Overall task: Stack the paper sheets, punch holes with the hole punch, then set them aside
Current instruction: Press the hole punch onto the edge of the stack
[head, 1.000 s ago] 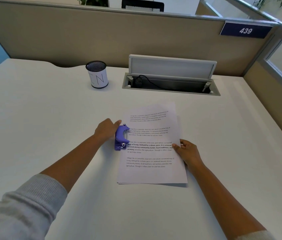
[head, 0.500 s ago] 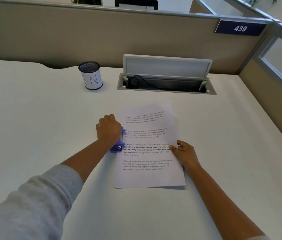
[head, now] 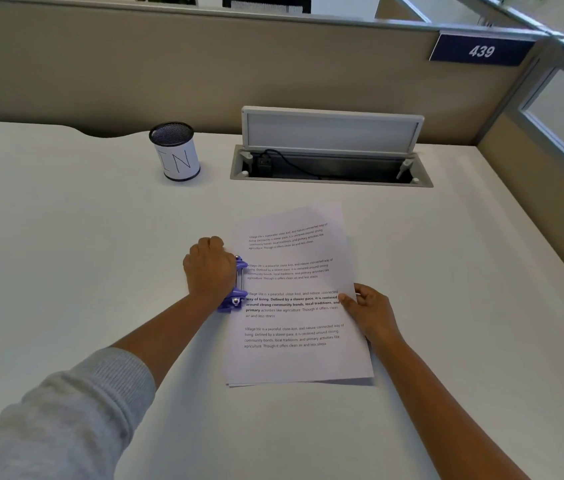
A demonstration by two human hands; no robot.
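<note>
Left hand (head: 209, 268) curled, bearing down on purple hole punch (head: 235, 285) at the paper stack's (head: 294, 306) left edge; right hand (head: 369, 311) pinches the opposite edge, likely preventing shift.

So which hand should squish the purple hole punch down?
Probably the left hand: it already rests curled on top of the purple hole punch at the paper stack's left edge. The right hand pinches the opposite edge, steadying the sheets.
</note>
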